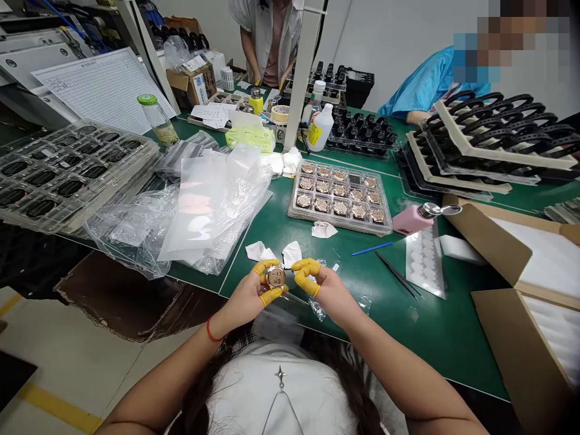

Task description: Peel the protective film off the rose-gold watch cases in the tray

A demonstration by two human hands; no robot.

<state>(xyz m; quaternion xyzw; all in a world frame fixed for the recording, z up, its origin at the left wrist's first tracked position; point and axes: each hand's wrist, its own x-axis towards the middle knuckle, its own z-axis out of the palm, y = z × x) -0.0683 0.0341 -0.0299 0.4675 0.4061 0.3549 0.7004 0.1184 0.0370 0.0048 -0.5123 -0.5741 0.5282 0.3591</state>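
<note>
My left hand (pixel 256 290), with yellow finger cots, pinches a round rose-gold watch case (pixel 275 277) just above the near edge of the green table (pixel 435 326). My right hand (pixel 319 284), also in yellow cots, is closed right beside the case, its fingertips pinching a thin clear film (pixel 317 305) that trails below. Small white wipes (pixel 272 251) lie on the mat just beyond my hands. Further back stands a clear tray (pixel 341 194) filled with several more rose-gold watch cases.
Clear plastic bags (pixel 203 205) pile at the left beside stacked trays (pixel 67 172). A blue stick (pixel 371 248), black tweezers (pixel 397 276), a pink dispenser (pixel 414 219) and cardboard boxes (pixel 521 284) lie right. Strap racks (pixel 493 133), bottles (pixel 321 127) and two other people sit behind.
</note>
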